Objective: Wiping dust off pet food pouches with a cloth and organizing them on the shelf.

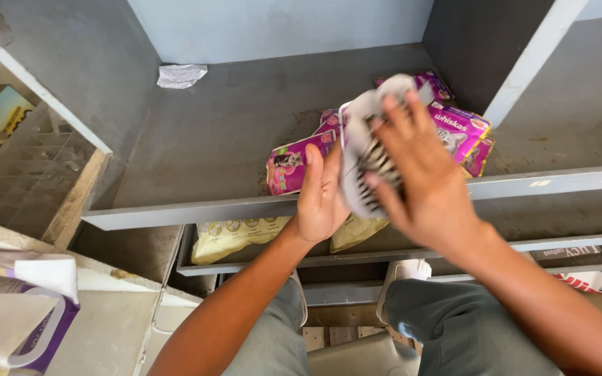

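Head view shows a bundle of flat, glossy purple-and-white foil pouches (364, 150) pressed upright between both palms over the grey metal shelf (196, 139). Left hand (320, 195) is flat and open-fingered against the near face; right hand (423, 174) spreads wide over the far face, squeezing rather than gripping. The pouches look light, floppy and slick, likely to slide apart, so pressure near their middle seems best. More purple pouches (290, 163) lie just beside the left fingers and beyond the right hand.
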